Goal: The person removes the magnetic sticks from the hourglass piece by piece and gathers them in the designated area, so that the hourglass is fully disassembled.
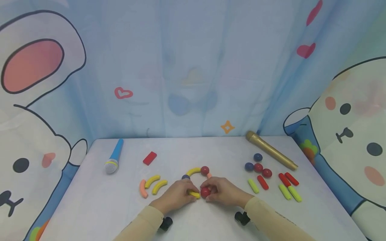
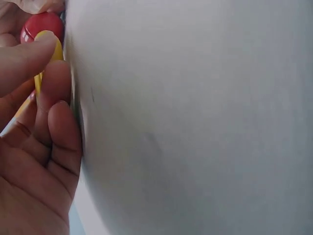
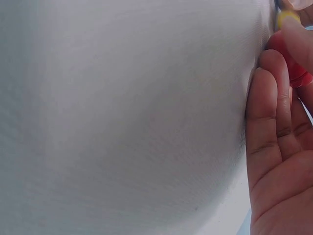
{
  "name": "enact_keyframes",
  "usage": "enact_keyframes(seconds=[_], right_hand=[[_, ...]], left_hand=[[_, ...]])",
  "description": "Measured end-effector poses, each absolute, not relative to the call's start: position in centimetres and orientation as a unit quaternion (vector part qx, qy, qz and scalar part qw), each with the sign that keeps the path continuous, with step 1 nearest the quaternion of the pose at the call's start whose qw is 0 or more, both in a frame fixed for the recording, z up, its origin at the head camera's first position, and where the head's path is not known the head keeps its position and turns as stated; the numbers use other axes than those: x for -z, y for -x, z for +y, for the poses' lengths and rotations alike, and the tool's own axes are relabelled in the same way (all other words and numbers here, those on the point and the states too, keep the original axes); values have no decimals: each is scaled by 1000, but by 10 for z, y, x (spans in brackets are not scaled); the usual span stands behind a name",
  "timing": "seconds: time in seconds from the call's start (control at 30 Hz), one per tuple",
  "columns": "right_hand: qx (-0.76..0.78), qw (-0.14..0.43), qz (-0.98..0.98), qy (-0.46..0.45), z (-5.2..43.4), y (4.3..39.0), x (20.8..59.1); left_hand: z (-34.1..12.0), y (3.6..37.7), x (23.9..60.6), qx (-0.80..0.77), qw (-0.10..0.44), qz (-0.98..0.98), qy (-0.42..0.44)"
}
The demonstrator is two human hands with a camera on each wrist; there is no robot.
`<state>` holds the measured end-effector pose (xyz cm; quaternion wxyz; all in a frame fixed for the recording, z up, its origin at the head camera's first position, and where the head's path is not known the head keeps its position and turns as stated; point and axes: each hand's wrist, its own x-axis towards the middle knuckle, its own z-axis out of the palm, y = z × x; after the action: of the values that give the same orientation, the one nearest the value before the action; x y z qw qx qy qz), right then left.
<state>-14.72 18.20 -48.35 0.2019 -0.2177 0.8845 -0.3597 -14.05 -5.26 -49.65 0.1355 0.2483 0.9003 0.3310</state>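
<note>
Near the front of the white table, my left hand pinches a curved yellow stick between thumb and fingers. My right hand holds a red ball beside that stick's end. Whether stick and ball touch is hard to tell. Just behind the hands, another curved yellow stick runs between a dark blue ball and a second red ball. A salmon stick extends from that ball, partly hidden by the right hand. In the left wrist view, the held red ball shows beyond the thumb.
Left lie a salmon curved stick, two yellow ones, a red block and a blue toy microphone. Right are blue and red balls, red sticks, lime sticks and a gold microphone.
</note>
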Motion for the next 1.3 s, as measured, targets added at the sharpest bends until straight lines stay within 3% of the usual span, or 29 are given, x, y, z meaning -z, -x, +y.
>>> enact_keyframes(seconds=[0.7,1.1,1.3], right_hand=[[360,205,888,203,183,147,485],[363,206,884,210,184,148,485],[365,207,884,207,184,148,486]], left_hand=[[-64,137,494,-266,98,919,-274],[-73,132,485,-243,124,926,-261],[-95,133,484,-243,93,928,-265]])
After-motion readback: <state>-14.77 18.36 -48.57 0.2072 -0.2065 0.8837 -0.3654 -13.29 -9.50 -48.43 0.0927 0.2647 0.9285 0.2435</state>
